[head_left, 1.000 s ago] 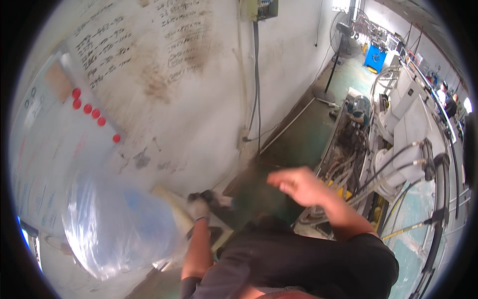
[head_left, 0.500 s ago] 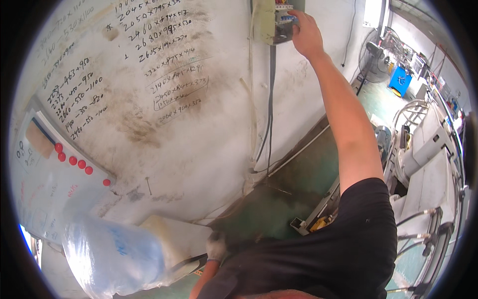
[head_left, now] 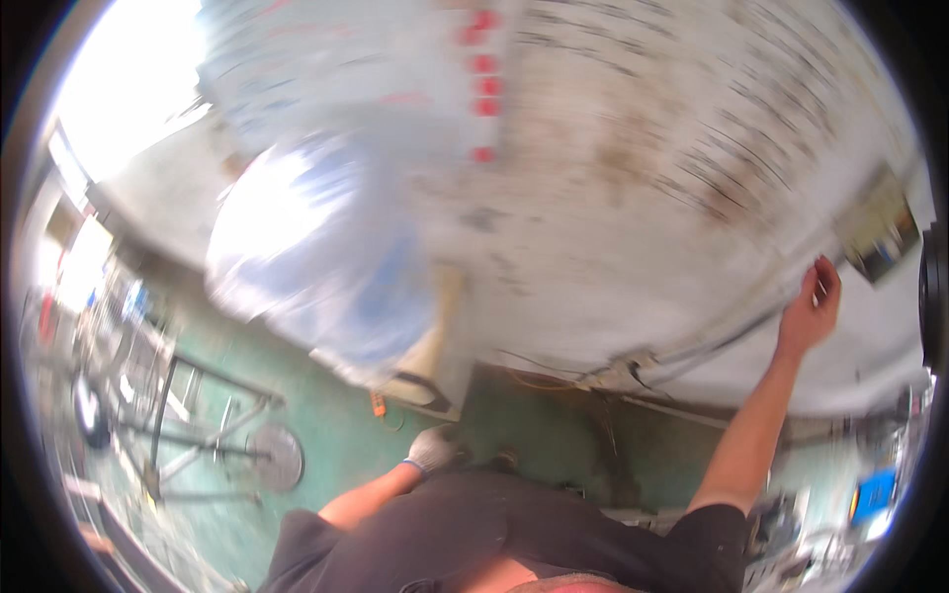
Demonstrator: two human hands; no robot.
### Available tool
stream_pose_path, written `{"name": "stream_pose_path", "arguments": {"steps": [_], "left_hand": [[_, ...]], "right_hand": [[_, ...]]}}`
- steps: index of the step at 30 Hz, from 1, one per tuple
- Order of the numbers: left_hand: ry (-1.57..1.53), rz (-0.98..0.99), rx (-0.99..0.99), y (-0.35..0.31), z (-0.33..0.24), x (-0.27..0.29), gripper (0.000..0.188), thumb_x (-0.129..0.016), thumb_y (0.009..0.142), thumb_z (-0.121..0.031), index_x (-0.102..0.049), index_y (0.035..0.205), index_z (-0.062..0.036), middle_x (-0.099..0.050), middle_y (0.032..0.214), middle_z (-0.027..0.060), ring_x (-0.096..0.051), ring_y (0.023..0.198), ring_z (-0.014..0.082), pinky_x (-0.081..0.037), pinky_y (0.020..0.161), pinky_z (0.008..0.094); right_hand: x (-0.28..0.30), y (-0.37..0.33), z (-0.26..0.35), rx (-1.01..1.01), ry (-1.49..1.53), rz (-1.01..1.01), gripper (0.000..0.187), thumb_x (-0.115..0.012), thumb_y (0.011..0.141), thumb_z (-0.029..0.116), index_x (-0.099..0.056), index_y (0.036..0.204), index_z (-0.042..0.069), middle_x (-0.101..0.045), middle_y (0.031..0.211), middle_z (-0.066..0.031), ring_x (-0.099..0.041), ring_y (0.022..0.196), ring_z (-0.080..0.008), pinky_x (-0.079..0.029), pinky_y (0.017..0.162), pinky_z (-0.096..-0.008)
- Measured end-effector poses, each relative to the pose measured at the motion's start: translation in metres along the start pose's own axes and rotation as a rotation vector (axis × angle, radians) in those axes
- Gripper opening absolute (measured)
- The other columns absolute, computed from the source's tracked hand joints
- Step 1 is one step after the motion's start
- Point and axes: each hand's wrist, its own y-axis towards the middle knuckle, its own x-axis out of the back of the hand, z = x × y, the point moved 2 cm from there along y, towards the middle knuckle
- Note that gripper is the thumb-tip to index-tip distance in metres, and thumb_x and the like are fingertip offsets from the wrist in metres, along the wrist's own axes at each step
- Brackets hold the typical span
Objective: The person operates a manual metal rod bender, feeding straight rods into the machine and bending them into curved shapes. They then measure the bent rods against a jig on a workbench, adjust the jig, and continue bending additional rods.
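My bare right hand [head_left: 815, 308] is raised at the right, beside the wall. Its fingers are loosely bent, with a gap between thumb and fingertips and nothing seen in it. Just above it, apart from the fingers, is a pale breaker box [head_left: 878, 229] with an uncovered front. My left hand [head_left: 433, 452], in a whitish knitted work glove, is low in front of my body; blur hides its fingers. Nearest to it stands a cream-coloured cabinet [head_left: 453, 341], topped by a large bundle in clear plastic [head_left: 321, 252] with something blue inside.
Behind the bundle hangs a whiteboard [head_left: 395, 59] with red round magnets. Handwriting covers the stained wall [head_left: 583, 227]. Cables run along the wall's foot to a white junction [head_left: 623, 374]. A metal frame [head_left: 168, 425] with a round plate stands left. A small orange thing [head_left: 378, 403] hangs by the cabinet.
My right hand has come away from the breaker box switches. The view has swung left, bringing the bundle toward the middle and the box to the far right.
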Motion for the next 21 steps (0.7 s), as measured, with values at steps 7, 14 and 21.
{"name": "stream_pose_path", "arguments": {"steps": [7,14,21], "left_hand": [[-0.01,-0.138,0.011,-0.098,0.111,0.036,0.022,-0.07,0.097,-0.036,-0.083,0.108,-0.0219,-0.074,0.109,0.0173,-0.073,0.103,0.0403,-0.061,0.089,0.0488],[-0.322,-0.323,0.482,-0.23,0.212,0.108,0.038,-0.064,0.1,-0.033,-0.076,0.106,0.0021,-0.082,0.103,0.0229,-0.08,0.097,0.0352,-0.062,0.089,0.0429],[-0.883,-0.65,0.685,-0.31,0.33,0.125,0.017,-0.057,0.105,-0.008,-0.063,0.098,0.0068,-0.078,0.09,0.0244,-0.076,0.069,0.0274,-0.062,0.06,0.0398]], "right_hand": [[-0.104,-0.115,0.304,0.183,0.699,0.216,0.023,-0.067,0.108,-0.003,-0.069,0.13,-0.005,-0.076,0.124,-0.0133,-0.073,0.109,-0.019,-0.061,0.096,-0.0314],[-0.158,-0.228,0.571,0.313,1.076,0.391,0.018,-0.075,0.101,-0.006,-0.077,0.118,0.001,-0.079,0.115,-0.0072,-0.073,0.1,-0.013,-0.06,0.087,-0.0271],[-0.291,-0.284,0.777,0.116,0.995,0.533,0.018,-0.083,0.098,0.019,-0.08,0.114,0.01,-0.083,0.102,-0.0058,-0.079,0.097,-0.0191,-0.063,0.087,-0.0335]]}}
